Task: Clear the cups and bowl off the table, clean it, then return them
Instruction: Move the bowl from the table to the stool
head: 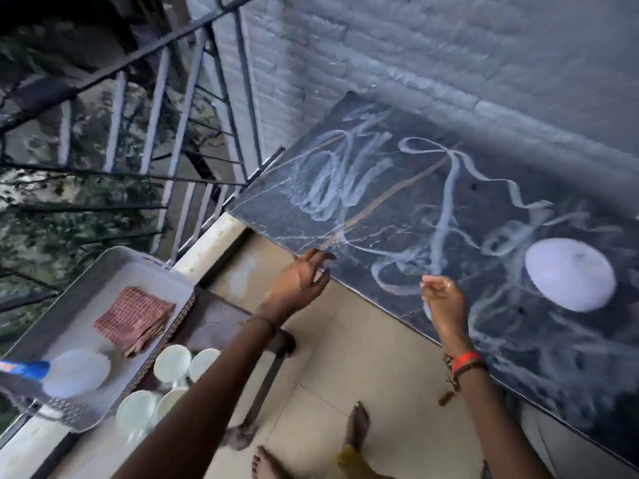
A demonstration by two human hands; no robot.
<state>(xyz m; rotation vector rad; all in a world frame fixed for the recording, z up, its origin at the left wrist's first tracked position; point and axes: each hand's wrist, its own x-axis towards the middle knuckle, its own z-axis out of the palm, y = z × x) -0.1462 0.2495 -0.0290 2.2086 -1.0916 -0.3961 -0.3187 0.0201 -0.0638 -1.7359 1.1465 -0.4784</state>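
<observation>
1. Dark grey marble bench (pixel 397 188) stands against a pale painted brick wall (pixel 415 46), its top streaked with loops and smears of white foamy cleaner (pixel 332 188).
2. One white round bowl (pixel 570 274) sits upside down on the right part of the bench, among the white streaks.
3. Left of the bench, a black metal railing (pixel 179 133) borders the space, with foliage beyond it.
4. A grey rectangular metal tray (pixel 103 305) rests by the railing ledge at lower left; on it lie a folded red-and-white checked cloth (pixel 133 319) and a white round disc-like item (pixel 76 373), with a blue-topped container (pixel 24 369) at its left edge, blurred.
5. Several pale green round cups (pixel 172 363) are clustered just beside the tray's near edge, off the bench, seen from above.
6. The left hand (pixel 304 274) hovers at the bench's near-left edge, fingers spread and loosely open, holding nothing.
7. The right hand (pixel 442 299) is over the bench's front edge, fingers curled inward; whether it pinches anything I cannot tell. A ring shows on one finger, and red and brown bands (pixel 463 363) circle the wrist.
8. Bare feet (pixel 356 423) stand on the beige tiled floor (pixel 345 340) below.
</observation>
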